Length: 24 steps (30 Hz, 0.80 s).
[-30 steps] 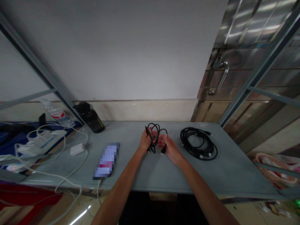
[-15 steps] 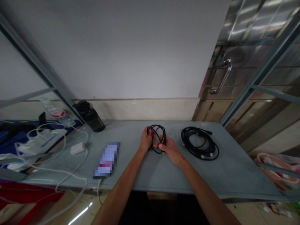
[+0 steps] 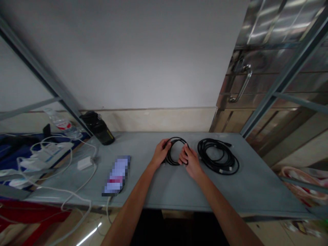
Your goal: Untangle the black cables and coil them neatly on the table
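Note:
Between my hands is a thin black cable (image 3: 172,162) wound in loose round loops, just over the grey tabletop. My left hand (image 3: 161,152) pinches the loops at their left side, thumb on top. My right hand (image 3: 189,158) has its fingers curled round the right side of the same loops. The cable's ends are partly hidden by the hands. To the right of my right hand lies a second, larger coil of black cable (image 3: 203,159), flat on the table, with several light metal plugs showing.
A phone (image 3: 117,175) with a blurred screen lies left on the table (image 3: 246,191), a white charger (image 3: 85,163) beyond it. A black bottle (image 3: 98,128) leans near the wall. White cables and a power strip (image 3: 51,153) crowd the far left. Metal posts frame both sides.
My right hand has moved a little right and up along the cable. The loops, tangled and crossing before, now form a wider, rounder ring.

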Tool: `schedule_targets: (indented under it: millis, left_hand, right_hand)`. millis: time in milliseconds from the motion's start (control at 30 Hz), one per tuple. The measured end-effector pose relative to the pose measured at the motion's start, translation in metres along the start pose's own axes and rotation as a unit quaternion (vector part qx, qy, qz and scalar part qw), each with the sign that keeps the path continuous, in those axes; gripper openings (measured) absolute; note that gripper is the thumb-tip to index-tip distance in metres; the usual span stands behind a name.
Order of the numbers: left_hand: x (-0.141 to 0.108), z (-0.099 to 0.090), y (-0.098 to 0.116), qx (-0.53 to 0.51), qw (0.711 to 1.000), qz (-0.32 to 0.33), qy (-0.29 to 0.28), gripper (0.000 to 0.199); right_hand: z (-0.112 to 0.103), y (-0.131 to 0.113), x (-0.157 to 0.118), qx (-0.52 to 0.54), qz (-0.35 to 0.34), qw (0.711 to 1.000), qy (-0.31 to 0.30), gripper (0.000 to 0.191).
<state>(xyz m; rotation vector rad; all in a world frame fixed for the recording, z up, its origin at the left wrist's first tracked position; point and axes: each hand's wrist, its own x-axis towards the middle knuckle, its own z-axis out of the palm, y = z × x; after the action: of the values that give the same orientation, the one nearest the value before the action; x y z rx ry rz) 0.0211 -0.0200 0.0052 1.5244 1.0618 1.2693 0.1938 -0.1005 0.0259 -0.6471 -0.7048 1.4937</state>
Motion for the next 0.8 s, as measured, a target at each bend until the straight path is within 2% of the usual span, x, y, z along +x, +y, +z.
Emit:
schedule_targets:
  millis: [100,233,433,633,733,800]
  left_hand:
    - [-0.001,-0.001,0.003,-0.004,1.0,-0.007,-0.018,0.044]
    - [-0.001,-0.003,0.003,-0.016,0.999,-0.026,-0.014,0.046]
    - [-0.004,0.0,0.006,-0.045,0.997,-0.055,-0.023,0.053]
    - [-0.011,0.004,0.014,-0.115,0.986,-0.097,-0.074,0.067]
    - [-0.012,0.004,0.018,-0.1,0.989,-0.076,-0.082,0.055]
    - [-0.011,0.003,0.019,-0.104,0.989,-0.067,-0.079,0.048]
  right_hand:
    - [-0.003,-0.005,0.002,0.037,0.006,0.999,0.014,0.064]
    - [-0.007,-0.008,0.006,0.059,-0.001,0.998,0.022,0.066]
    - [-0.013,-0.015,0.008,0.058,-0.025,0.998,0.031,0.056]
    - [-0.005,-0.019,0.004,0.021,-0.029,0.999,0.018,0.06]
    - [0.0,-0.014,0.0,-0.03,-0.045,0.998,-0.019,0.064]
    - [0.001,-0.007,-0.003,-0.105,-0.072,0.991,-0.029,0.064]
